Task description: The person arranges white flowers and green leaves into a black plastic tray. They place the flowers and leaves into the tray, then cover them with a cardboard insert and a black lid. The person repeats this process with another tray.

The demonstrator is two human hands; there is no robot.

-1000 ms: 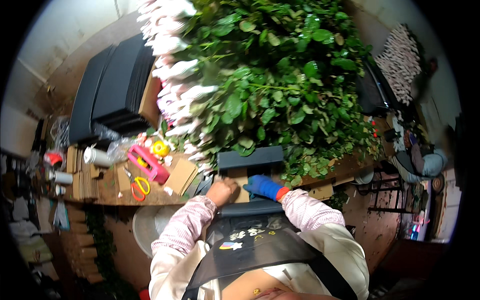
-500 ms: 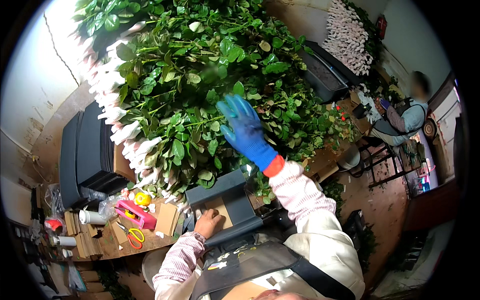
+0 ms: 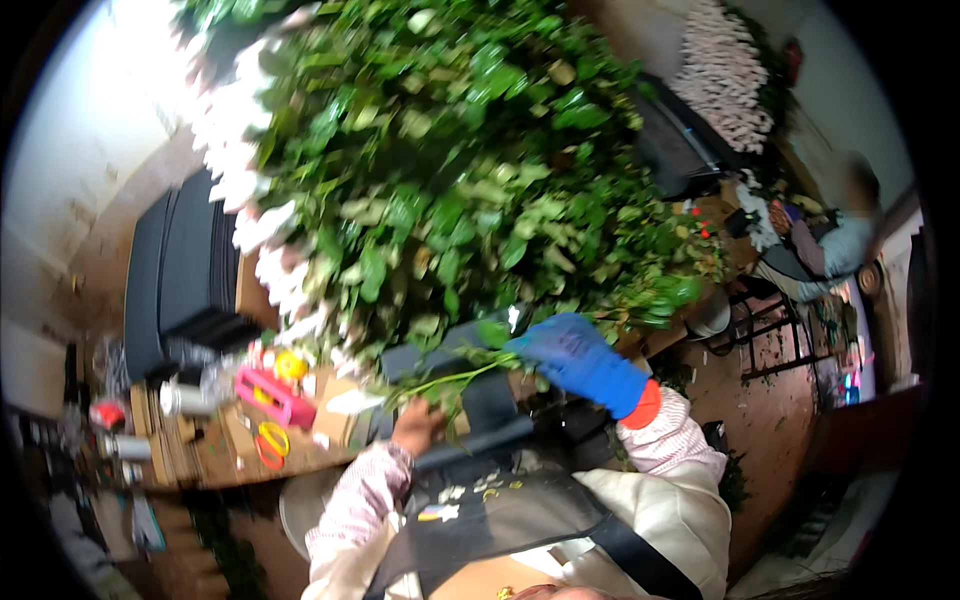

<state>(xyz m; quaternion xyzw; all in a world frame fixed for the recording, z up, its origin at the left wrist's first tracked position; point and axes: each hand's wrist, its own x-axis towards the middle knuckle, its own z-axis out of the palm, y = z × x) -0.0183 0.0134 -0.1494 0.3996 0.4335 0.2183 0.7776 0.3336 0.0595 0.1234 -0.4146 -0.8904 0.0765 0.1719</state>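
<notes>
Green leafy stem (image 3: 455, 379), white-tipped (slightly blurred) — right hand (image 3: 575, 360) clamped on it, left hand (image 3: 418, 428) unclear.

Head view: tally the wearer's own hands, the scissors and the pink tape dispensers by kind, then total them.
Bare left hand: 1
Blue-gloved right hand: 1
Yellow-and-orange-handled scissors: 1
Pink tape dispenser: 1
Total: 4

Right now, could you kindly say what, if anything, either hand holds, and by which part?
The gloved right hand holds a leafy green stem by the right-hand part of its visible length; whether the bare left hand grips it too is unclear.
</notes>
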